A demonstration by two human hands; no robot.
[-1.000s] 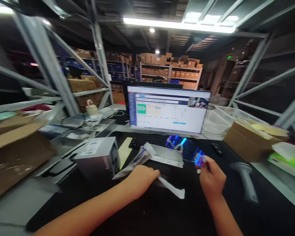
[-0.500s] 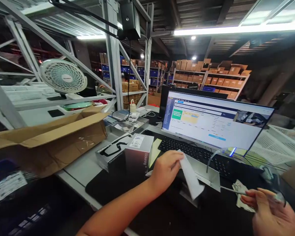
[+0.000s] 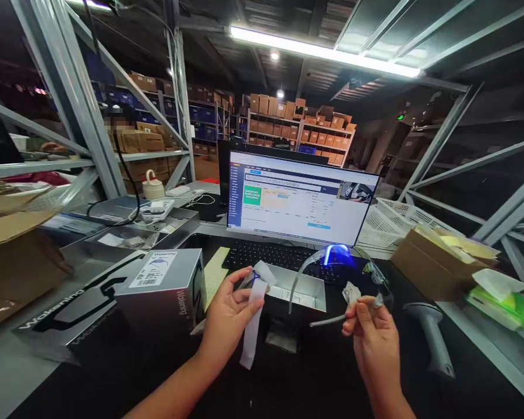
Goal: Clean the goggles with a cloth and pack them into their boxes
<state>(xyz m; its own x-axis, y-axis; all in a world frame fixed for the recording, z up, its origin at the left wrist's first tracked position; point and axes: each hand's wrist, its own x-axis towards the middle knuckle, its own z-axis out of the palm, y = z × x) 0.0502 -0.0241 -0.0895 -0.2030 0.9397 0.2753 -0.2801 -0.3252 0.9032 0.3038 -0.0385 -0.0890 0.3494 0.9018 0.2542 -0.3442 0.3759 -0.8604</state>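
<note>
My left hand [image 3: 233, 308] pinches a white strip [image 3: 252, 331] that looks like paper or thin foam, folded over at its top with a small blue mark. In my right hand [image 3: 373, 331] is a pair of glasses [image 3: 305, 267], gripped by one temple; the clear lens glints blue above the keyboard. A crumpled whitish piece [image 3: 351, 293] lies at my right fingertips; whether I touch it I cannot tell. Between my hands sits a shallow open silver box [image 3: 303, 299]. A small clear packet [image 3: 282, 337] lies on the black mat just in front of it.
Left stands a silver Wakening box [image 3: 161, 297] beside another lying flat [image 3: 78, 308], with an open carton [image 3: 21, 256] further left. The keyboard [image 3: 262, 256] and monitor [image 3: 297, 201] are ahead. A barcode scanner [image 3: 432, 337], tissue pack [image 3: 502, 299] and brown carton [image 3: 436, 262] are right.
The view has swung to the right. My left hand has turned, so the strip now hangs below its fingers with its top folded. My right hand, still on the glasses, appears nearer the left one.
</note>
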